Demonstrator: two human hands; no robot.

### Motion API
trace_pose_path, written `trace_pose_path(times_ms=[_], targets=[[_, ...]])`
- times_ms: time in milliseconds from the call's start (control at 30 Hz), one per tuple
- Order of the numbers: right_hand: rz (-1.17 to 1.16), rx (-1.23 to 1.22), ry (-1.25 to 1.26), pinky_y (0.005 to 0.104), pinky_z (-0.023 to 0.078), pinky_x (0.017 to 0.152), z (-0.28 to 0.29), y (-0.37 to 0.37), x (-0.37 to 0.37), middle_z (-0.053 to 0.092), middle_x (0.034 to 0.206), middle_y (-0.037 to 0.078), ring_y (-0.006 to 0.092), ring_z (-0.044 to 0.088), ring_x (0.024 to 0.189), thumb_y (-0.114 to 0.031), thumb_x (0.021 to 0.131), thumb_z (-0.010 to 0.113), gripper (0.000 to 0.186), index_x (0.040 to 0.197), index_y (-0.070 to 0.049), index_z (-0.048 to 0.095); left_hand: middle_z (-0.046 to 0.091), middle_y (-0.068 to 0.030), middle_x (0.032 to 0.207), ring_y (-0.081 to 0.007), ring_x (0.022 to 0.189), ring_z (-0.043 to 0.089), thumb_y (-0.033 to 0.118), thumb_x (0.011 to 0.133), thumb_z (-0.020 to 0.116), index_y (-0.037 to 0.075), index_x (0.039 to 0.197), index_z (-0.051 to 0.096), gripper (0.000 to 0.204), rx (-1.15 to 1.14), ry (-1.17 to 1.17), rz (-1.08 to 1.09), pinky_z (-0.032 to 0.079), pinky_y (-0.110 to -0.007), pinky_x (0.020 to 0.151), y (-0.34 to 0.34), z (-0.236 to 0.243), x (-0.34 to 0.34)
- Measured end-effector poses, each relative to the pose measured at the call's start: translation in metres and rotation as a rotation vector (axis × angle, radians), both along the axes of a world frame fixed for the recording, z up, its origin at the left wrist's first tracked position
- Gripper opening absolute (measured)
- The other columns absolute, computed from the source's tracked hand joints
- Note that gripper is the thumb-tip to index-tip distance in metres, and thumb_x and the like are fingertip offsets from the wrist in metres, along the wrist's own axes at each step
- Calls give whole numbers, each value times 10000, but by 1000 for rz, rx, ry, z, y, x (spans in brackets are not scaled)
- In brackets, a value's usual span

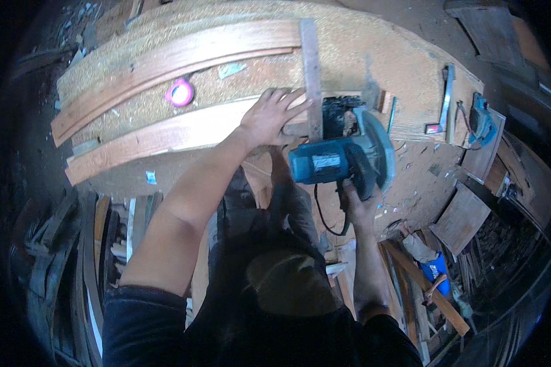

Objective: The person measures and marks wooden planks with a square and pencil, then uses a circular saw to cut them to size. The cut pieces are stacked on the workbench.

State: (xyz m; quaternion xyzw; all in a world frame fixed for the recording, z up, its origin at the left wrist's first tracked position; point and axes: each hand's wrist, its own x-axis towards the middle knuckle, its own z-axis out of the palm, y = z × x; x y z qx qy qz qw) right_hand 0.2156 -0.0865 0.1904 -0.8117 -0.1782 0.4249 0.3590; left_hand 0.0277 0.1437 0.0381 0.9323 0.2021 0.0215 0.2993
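My right hand (359,205) is wrapped round the rear handle of a teal circular saw (321,162). The saw's dark base plate (337,116) rests at the near edge of the bench, beside the right end of a pale board (196,125). My left hand (272,116) lies across that board. Its fingers reach onto a wooden try square (312,79), whose long grey strip runs away from me, and its thumb is by the square's short block (297,128). The strip stands just left of the saw's base. The saw's blade edge and the cut line are hidden.
Long reddish planks (183,52) lie on the sawdust-covered bench (386,52), with a pink tape measure (180,93) before them. To the right are a sliding bevel (447,98) and a teal power tool (482,125). Scrap wood (404,287) and a blue packet (436,272) lie on the floor.
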Motion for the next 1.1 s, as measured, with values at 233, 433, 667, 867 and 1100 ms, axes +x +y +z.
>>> trace_pose_path(times_ms=[233, 433, 667, 867, 1100], targets=[[103, 51, -57, 264, 423, 456, -1, 4, 2, 633, 709, 26, 100, 555, 511, -119, 969, 736, 225, 1130, -3, 631, 415, -108, 1609, -350, 1436, 421, 602, 741, 821, 221, 1633, 384, 1064, 37, 39, -2, 343, -518, 1208, -2, -4, 0], [46, 79, -41, 261, 454, 530, 0, 10, -3, 624, 748, 15, 99, 584, 599, -82, 955, 726, 163, 1075, -14, 637, 446, -103, 1596, -332, 1418, 458, 562, 734, 843, 258, 1622, 405, 1036, 45, -6, 35, 362, -510, 1195, -6, -13, 0], [72, 28, -12, 301, 510, 557, -3, 10, 6, 689, 795, 47, 111, 618, 629, -60, 939, 727, 210, 1131, -8, 659, 467, -70, 1583, -314, 1401, 487, 475, 687, 891, 310, 1639, 363, 1100, 87, -15, 54, 386, -494, 1179, -11, -28, 2], [57, 57, 48, 267, 491, 516, 3, 17, 3, 683, 791, 49, 105, 617, 618, -52, 946, 725, 196, 1126, -15, 657, 461, -57, 1597, -296, 1411, 486, 480, 705, 880, 317, 1641, 359, 1084, 95, 5, 54, 386, -491, 1179, -13, -27, 4], [61, 35, -18, 288, 485, 557, 1, 17, 2, 642, 771, 58, 139, 616, 608, -32, 932, 713, 209, 1115, 14, 623, 463, -75, 1597, -299, 1421, 478, 461, 762, 842, 280, 1618, 416, 972, 75, -28, 77, 375, -492, 1187, -15, -29, 3]])
